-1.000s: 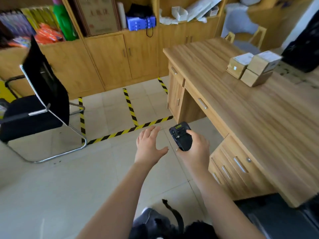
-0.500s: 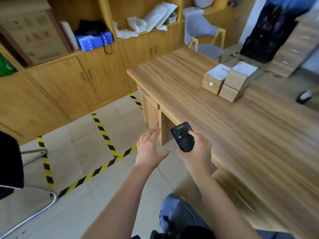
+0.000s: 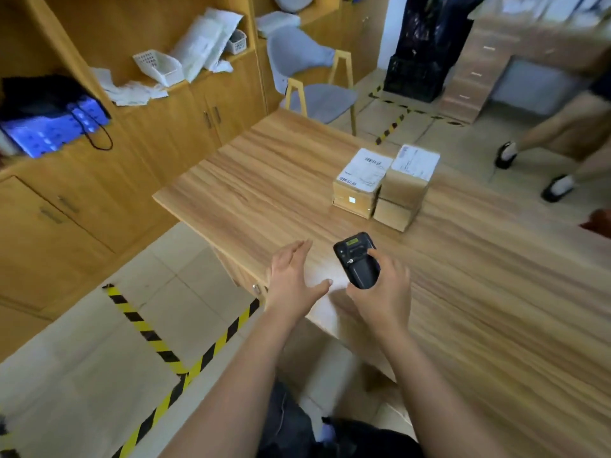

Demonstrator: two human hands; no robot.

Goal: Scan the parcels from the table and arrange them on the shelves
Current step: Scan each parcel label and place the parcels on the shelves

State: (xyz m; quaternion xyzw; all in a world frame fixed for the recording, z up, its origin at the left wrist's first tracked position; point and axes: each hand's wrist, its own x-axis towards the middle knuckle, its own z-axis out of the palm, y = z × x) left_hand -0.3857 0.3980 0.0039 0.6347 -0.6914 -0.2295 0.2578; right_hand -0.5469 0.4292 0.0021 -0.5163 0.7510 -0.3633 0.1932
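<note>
Parcels [image 3: 358,175], three, sit clustered on the table [image 3: 264,180], labels up. The right hand [image 3: 385,294] grips one scanner [image 3: 358,261], its long axis pointing toward them. The left hand [image 3: 292,279] is spread and holds nothing.

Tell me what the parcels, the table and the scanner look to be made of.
Parcels: brown cardboard, matte, with plain tan sides and folded edges. The white labels on top look like printed paper with barcodes.
Table: wood or wood-look laminate, smooth with a faint sheen and streaky grain. The look cannot settle which.
Scanner: probably black plastic, a semi-matte moulded casing with soft highlights.
</note>
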